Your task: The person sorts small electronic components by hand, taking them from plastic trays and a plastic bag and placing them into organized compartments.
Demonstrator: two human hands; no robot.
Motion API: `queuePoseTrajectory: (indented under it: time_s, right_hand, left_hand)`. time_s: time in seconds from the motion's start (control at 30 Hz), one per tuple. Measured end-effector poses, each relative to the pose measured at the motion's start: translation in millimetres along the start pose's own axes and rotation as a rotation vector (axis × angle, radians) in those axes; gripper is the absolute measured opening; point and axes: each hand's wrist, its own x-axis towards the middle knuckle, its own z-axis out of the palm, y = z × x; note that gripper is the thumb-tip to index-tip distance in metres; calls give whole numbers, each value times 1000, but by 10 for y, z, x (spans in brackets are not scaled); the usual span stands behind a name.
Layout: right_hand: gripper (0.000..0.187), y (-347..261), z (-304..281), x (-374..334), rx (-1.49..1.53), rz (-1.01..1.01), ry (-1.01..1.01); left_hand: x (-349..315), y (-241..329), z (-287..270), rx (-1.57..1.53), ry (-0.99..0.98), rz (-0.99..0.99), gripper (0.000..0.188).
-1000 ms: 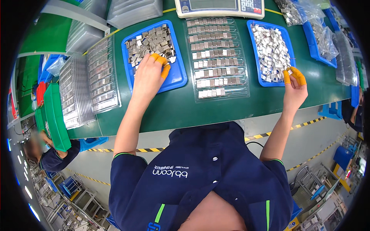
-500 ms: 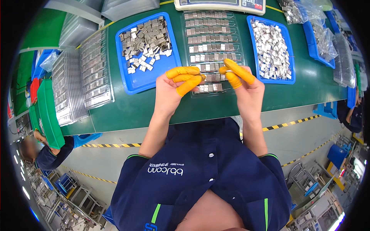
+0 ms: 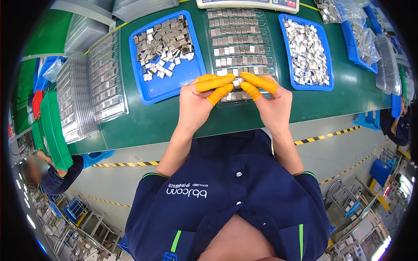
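My left hand [image 3: 197, 103] and my right hand [image 3: 275, 105], both with yellow finger cots on the fingers, meet fingertip to fingertip. Between them is a small silver USB connector [image 3: 237, 81], pinched from both sides. Whether it is one piece or two joined pieces is hidden by the fingers. Just beneath lies a clear plastic tray [image 3: 273, 65] with rows of such connectors, its nearest rows partly covered by my hands. Left of it, a blue tray [image 3: 152, 92] holds loose metal shells [image 3: 167, 39]. To the right, another blue tray [image 3: 329, 71] holds whitish connector pieces [image 3: 306, 54].
Stacked clear trays [image 3: 74, 98] stand at the table's left, beside a filled tray [image 3: 106, 78]. A white scale [image 3: 248, 4] is at the far edge. Blue bins [image 3: 357, 48] and bagged parts sit far right. A co-worker's arm [image 3: 54, 163] reaches a green bin [image 3: 56, 130].
My hands, apart half a second ago with a small piece at each set of fingertips, have come together over the tray. The right hand moved left and the left hand slightly right.
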Motion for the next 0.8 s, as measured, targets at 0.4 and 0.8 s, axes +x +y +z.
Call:
queuePoseTrajectory:
  time_s: [0.4, 0.8]
  right_hand:
    - [24, 21, -41, -70, 67, -23, 6]
    - [21, 22, -97, -14, 69, -41, -1]
  left_hand:
    - [-68, 24, 55, -36, 0, -24, 23]
    - [-70, 35, 98, -39, 47, -86, 23]
